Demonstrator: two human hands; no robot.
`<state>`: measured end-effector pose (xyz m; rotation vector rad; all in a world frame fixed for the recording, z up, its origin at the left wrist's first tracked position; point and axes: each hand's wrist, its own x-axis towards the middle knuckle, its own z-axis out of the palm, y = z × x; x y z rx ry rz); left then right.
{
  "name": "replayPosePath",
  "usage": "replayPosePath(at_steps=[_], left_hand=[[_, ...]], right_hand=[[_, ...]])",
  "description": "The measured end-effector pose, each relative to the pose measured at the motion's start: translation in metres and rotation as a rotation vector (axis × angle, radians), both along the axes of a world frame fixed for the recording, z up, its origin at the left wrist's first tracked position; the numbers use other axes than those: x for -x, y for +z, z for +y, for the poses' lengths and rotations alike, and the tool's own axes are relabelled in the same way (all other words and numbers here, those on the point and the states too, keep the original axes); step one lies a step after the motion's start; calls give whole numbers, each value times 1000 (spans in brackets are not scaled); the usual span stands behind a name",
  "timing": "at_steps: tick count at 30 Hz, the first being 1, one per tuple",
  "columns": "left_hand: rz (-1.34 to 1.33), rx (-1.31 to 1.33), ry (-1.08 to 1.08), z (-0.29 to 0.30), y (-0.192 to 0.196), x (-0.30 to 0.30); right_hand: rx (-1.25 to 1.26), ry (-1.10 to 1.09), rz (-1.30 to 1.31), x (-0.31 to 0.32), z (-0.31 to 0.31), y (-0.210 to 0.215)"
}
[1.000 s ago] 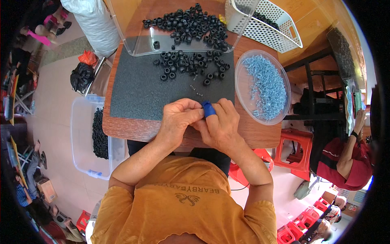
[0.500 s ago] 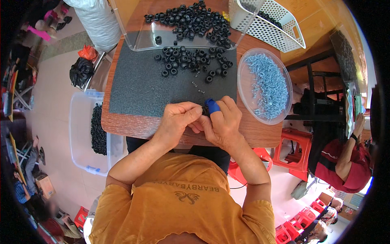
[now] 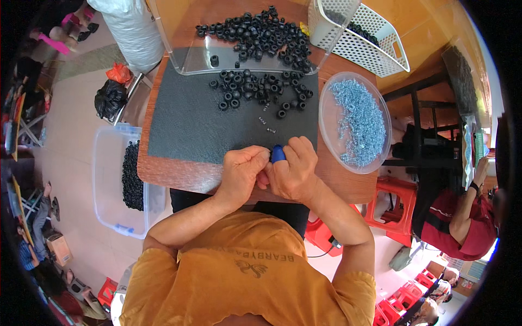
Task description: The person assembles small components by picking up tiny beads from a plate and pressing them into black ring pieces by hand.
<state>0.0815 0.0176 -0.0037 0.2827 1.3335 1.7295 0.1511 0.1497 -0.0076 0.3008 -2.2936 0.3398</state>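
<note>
Left hand (image 3: 242, 170) pinching black piece (image 3: 271, 155) (mostly hidden); right hand (image 3: 294, 170) likewise

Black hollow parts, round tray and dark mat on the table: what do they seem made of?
Black hollow parts: probably molded plastic or rubber, satin, given their smooth curves and soft highlights.
Round tray: likely clear plastic, glossy; the tabletop shows through it.
Dark mat: perhaps rubber or foam, matte; its surface looks grainy, exact material unclear.
</note>
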Motion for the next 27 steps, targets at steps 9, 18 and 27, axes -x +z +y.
replayPosePath(at_steps=[9, 18, 27], left_hand=[[37, 20, -29, 2, -1, -2], [-5, -12, -135, -6, -2, 16], [116, 147, -189, 0, -3, 22]], right_hand=[[-39, 4, -82, -6, 1, 3], [-3, 35, -53, -2, 4, 3], [19, 75, -82, 4, 5, -3]])
